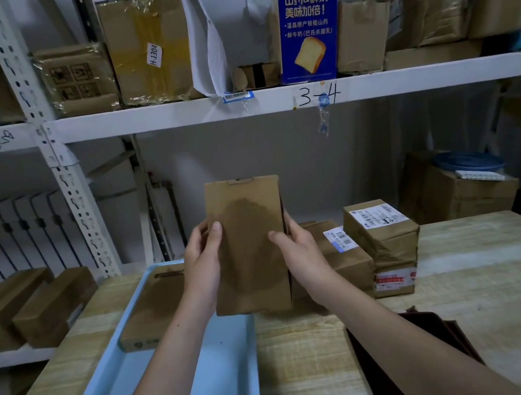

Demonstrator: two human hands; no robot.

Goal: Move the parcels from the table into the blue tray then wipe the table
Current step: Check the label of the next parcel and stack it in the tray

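Place: parcel storeroom (a courier depot, by the look of it)
Evidence: slotted metal shelving [59, 178] stacked with taped cartons [146, 49], hand-numbered shelf edge [318, 95], labelled parcels [381, 230]

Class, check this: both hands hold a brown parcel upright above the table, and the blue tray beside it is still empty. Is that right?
Not quite. The head view shows both hands, left hand and right hand, holding the brown parcel upright, but the blue tray already holds one flat parcel.

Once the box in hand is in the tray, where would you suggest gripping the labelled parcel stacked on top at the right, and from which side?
I would take the top labelled parcel by its two long side faces, coming down from above and in front. It sits on another box, so its sides are exposed, while the neighbouring parcel crowds its left, so slide the fingers in carefully there.
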